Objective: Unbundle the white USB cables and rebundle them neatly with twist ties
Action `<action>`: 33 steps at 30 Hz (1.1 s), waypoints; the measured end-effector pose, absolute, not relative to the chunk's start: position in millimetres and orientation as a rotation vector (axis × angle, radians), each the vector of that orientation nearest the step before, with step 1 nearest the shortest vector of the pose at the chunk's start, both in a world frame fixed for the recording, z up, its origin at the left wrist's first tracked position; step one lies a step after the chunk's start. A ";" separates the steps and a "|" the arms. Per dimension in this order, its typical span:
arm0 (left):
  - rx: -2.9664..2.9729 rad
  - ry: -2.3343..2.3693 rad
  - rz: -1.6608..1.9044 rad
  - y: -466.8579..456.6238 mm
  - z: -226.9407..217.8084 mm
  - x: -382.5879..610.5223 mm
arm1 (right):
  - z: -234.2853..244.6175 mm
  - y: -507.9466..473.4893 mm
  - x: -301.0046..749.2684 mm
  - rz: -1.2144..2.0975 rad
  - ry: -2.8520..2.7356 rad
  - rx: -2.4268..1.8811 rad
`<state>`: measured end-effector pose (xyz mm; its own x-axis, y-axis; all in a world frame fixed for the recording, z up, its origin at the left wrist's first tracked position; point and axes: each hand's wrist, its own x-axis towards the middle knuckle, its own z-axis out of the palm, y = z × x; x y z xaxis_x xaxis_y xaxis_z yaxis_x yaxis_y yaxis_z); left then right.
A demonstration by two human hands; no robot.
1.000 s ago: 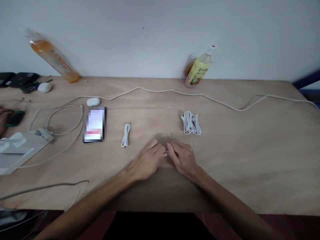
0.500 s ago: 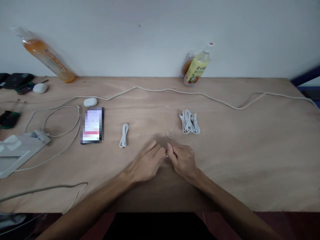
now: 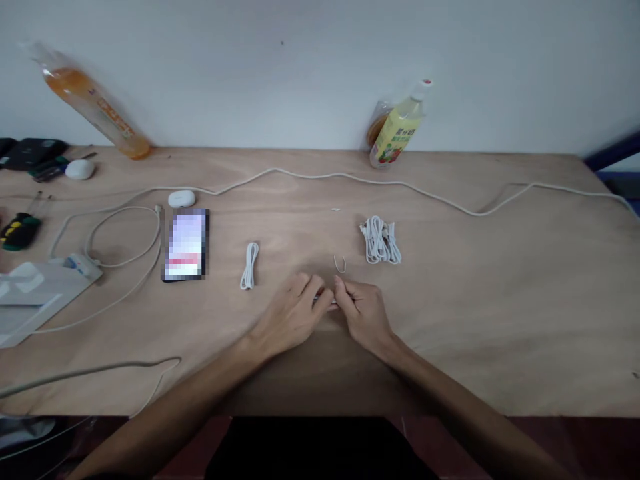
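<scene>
My left hand (image 3: pixel 290 312) and my right hand (image 3: pixel 364 313) rest together on the wooden table (image 3: pixel 500 300), fingertips meeting in a pinch over something small that I cannot make out. A small bent wire tie (image 3: pixel 340 263) lies just beyond my fingertips. A bundle of coiled white cables (image 3: pixel 381 240) sits further back on the right. One folded white cable (image 3: pixel 249 265) lies to the left of my hands.
A phone (image 3: pixel 186 244) and a white earbud case (image 3: pixel 181 198) lie at the left, with looped cables and a white packet (image 3: pixel 30 293). A long white cord (image 3: pixel 450 203) crosses the table. Two drink bottles (image 3: pixel 397 130) (image 3: pixel 90 103) lean on the wall. A screwdriver (image 3: pixel 17 230) lies far left.
My fingers have closed tighter together over the small item. A person's hand seen at the far left a second ago has gone from view. The view shifted slightly.
</scene>
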<state>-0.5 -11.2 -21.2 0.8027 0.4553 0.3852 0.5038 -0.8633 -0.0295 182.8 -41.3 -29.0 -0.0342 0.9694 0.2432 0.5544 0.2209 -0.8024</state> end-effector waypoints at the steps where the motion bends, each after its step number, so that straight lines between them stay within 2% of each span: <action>1: -2.876 -0.765 -0.548 -10.9 -22.3 -0.7 | -28.5 -41.1 182.8 0.654 -1.706 -1.425; 11: -3.281 -0.942 -0.758 -13.7 -26.5 1.6 | -26.4 -36.8 191.1 0.512 -1.823 -1.319; 21: -3.283 -0.970 -0.874 -11.5 -23.1 -0.9 | -29.3 -31.1 199.0 0.376 -1.929 -1.261; 33: -3.287 -0.928 -0.796 -13.9 -23.2 1.2 | -26.0 -32.1 198.3 0.351 -1.939 -1.202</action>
